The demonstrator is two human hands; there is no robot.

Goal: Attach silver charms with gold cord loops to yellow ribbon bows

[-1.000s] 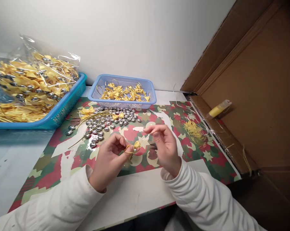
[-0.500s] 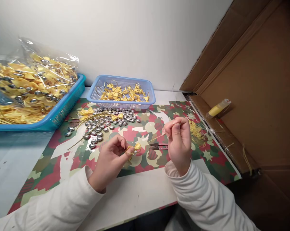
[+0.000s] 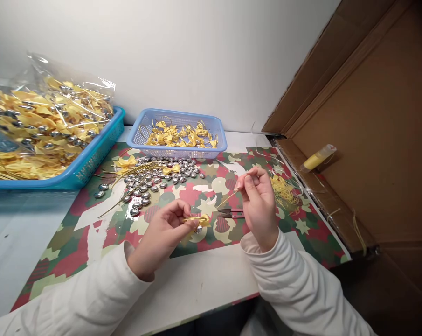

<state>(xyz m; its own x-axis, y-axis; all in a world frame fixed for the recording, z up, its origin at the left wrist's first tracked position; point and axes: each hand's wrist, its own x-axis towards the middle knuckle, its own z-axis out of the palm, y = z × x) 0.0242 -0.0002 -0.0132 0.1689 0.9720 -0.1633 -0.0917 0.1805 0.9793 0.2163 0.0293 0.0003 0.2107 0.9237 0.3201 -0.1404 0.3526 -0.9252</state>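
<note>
A small yellow ribbon bow (image 3: 200,219) with a silver bead hanging under it sits just above the patterned mat (image 3: 301,224), pinched between the thumb and forefinger of the left hand (image 3: 165,231), whose other fingers curl loosely inward. A thin gold thread (image 3: 226,199) runs taut from the bow up and to the right into the right hand (image 3: 258,200), which is closed around the thread's end with fingertips pressed together, raised a little higher than the left. Just below the thread, between the two hands, a pair of small thread snips (image 3: 231,213) lies flat on the mat. Behind the hands a scatter of silver beads (image 3: 155,179) spreads across the mat, with loose gold strands and a few yellow bows mixed in. Farther back stands a small pale blue basket (image 3: 216,127) holding finished yellow bows, and to the left a larger blue tray (image 3: 95,156) carries a clear plastic bag (image 3: 50,112) full of bows with beads. To the right of the right hand lies a tangle of yellow thread scraps (image 3: 284,189). The mat covers a white tabletop (image 3: 204,284), and a brown cardboard box (image 3: 371,140) lined along the right edge holds a yellow spool (image 3: 317,159).
</note>
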